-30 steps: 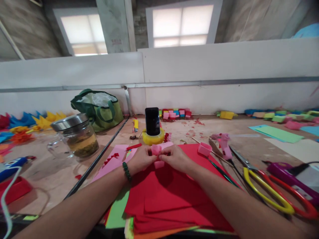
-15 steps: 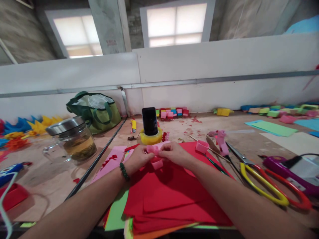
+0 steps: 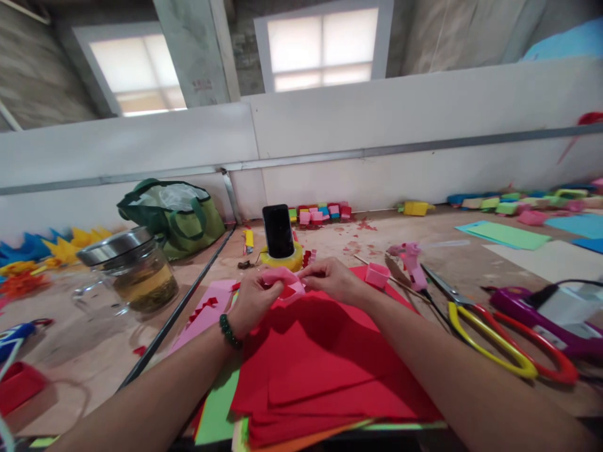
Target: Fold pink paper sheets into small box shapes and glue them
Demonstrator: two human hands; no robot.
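Between my hands, above a stack of red paper (image 3: 325, 358), is a pink paper piece (image 3: 279, 275) bent into a loop. My left hand (image 3: 257, 298), with a green bead bracelet at the wrist, pinches its left side. The fingertips of my right hand (image 3: 332, 281) are closed on its right edge. Part of the piece is hidden behind my fingers. A small pink paper box (image 3: 377, 275) sits just right of my right hand. Pink paper strips (image 3: 203, 314) with a red zigzag strip on them lie to the left.
A phone (image 3: 278, 231) leans in a yellow tape roll (image 3: 282, 258). Scissors (image 3: 494, 339), a pink glue gun (image 3: 412, 267) and a purple device (image 3: 541, 320) are at the right. A glass tea mug (image 3: 146, 285) and green bag (image 3: 188, 229) stand left. Small paper boxes (image 3: 320, 214) line the back.
The pink paper has been turned and opened into a wider loop. My left hand has rotated, its thumb now over the front. The camera view has shifted slightly.
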